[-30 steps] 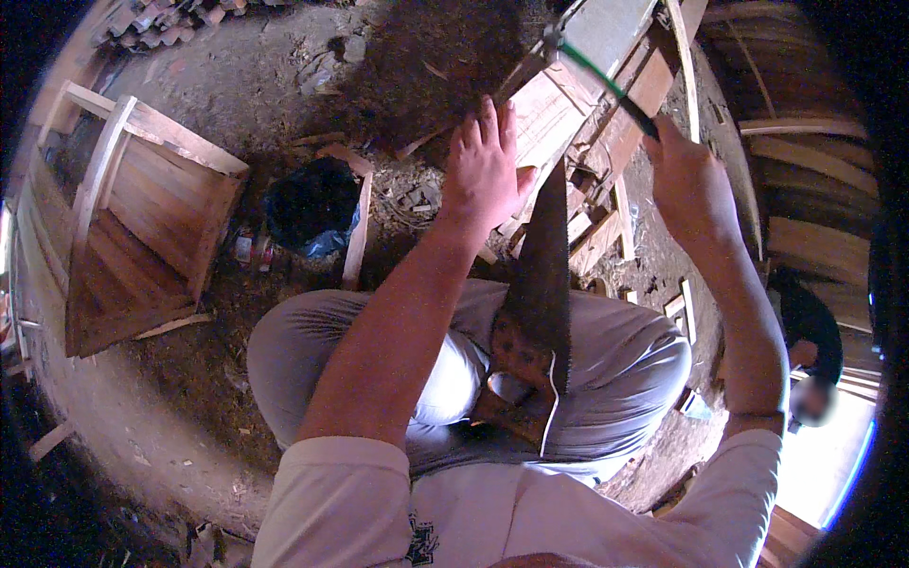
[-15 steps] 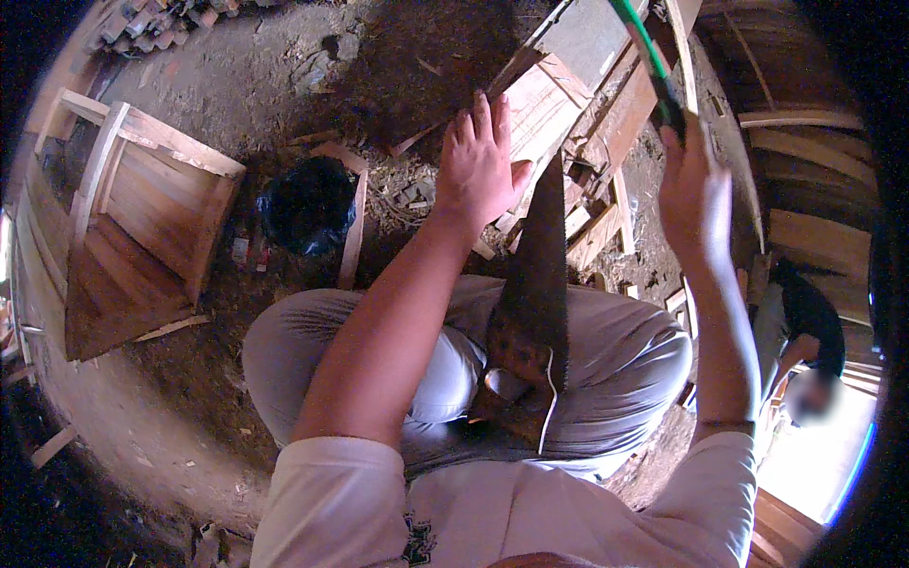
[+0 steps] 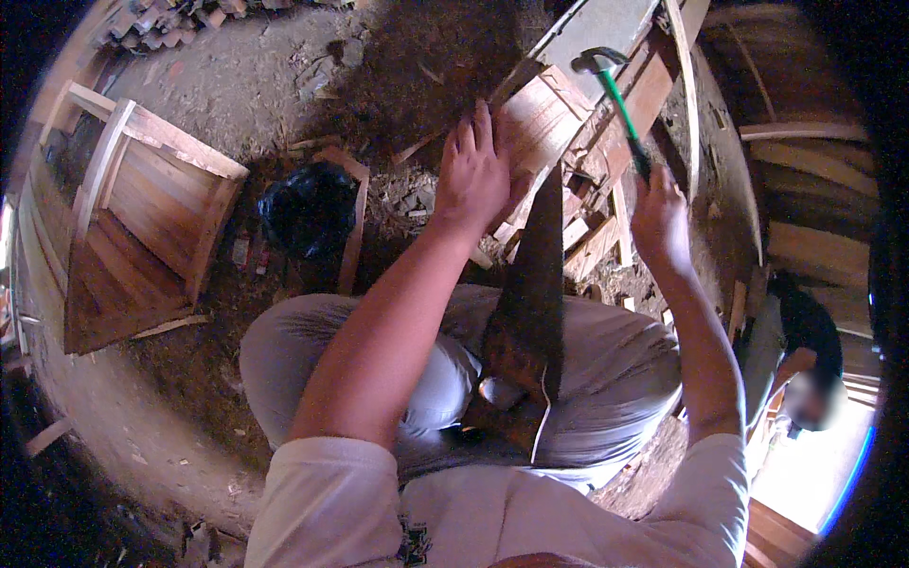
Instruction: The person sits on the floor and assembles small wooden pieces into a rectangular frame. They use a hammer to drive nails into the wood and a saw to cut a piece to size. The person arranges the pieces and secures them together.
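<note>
Your left hand (image 3: pixel 471 180) lay flat, fingers spread wide, on the slatted wooden panel (image 3: pixel 540 128) that rested on the dirt floor (image 3: pixel 246 85) in front of your knees, among loose offcuts (image 3: pixel 592 241). Your right hand (image 3: pixel 660 220) was closed round the green handle of the hammer (image 3: pixel 615 99), with its head raised above the panel's far end. A saw (image 3: pixel 530 303) lay across your lap, its blade pointing toward the panel, touching neither hand.

To strike well from there, you needed the left hand to press the panel hard so it could not hop on the uneven floor, yet kept its fingers well back from the spot under the hammer head; they sat near that line. You gripped the handle low, which I judge good for swing, but it called for a straight drop, the face meeting the wood square. I could not tell whether a nail stood ready; it was too small to see.

A wooden box frame (image 3: pixel 133 237) stood toward the floor's left edge, with a black bag (image 3: pixel 308 208) between it and you. Another person (image 3: pixel 805 350) crouched at the right edge, well apart
</note>
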`<control>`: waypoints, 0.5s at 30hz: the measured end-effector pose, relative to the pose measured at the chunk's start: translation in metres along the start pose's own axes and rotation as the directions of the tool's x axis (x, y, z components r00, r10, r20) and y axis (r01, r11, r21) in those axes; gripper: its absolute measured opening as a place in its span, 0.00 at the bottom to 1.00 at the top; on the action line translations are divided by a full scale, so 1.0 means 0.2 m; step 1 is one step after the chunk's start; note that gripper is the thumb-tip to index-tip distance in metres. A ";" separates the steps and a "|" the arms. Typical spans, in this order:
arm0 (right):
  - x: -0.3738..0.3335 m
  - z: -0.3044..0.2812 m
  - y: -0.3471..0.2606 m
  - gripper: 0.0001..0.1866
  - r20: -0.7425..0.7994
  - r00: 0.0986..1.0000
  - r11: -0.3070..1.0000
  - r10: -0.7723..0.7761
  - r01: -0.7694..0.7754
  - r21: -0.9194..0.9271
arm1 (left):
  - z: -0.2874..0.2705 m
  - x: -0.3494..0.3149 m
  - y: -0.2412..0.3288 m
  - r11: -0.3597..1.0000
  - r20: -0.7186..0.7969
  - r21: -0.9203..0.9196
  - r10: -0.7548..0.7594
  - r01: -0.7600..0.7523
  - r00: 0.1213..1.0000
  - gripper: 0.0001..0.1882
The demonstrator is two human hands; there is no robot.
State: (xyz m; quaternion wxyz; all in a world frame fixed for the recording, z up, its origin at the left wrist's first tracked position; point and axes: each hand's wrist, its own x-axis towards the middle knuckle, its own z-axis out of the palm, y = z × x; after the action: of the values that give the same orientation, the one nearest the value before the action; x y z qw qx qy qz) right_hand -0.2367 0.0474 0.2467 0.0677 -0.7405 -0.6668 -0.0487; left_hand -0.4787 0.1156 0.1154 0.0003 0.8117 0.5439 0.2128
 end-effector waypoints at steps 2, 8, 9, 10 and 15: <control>0.01 0.01 0.03 0.13 -0.221 0.973 0.993 -0.072 0.090 0.070 | -0.02 -0.01 -0.01 1.000 -0.030 -0.016 -0.005 0.004 1.000 0.53; -0.01 0.11 0.05 0.11 0.114 0.993 1.000 0.000 0.002 -0.022 | -0.09 0.00 0.03 0.997 0.041 -0.083 0.007 -0.004 0.999 0.53; -0.01 0.12 0.02 0.12 0.037 0.999 1.000 -0.024 0.024 0.012 | -0.10 0.00 0.01 0.995 0.069 -0.102 0.001 0.006 0.998 0.53; -0.01 0.10 0.01 0.12 -0.019 1.000 1.000 -0.020 0.020 0.021 | -0.08 -0.01 0.01 0.998 0.049 -0.056 -0.012 0.015 0.999 0.53; -0.04 0.06 0.02 0.12 -0.369 0.916 0.973 -0.161 0.210 0.096 | -0.07 -0.01 0.01 0.995 -0.027 -0.095 -0.006 0.003 1.000 0.52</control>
State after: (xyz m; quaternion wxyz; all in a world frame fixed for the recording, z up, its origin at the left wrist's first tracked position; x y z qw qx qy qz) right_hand -0.2348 0.0406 0.2337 0.2325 -0.6464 -0.7122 -0.1444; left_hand -0.4821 0.1100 0.1280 0.0321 0.8066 0.5349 0.2496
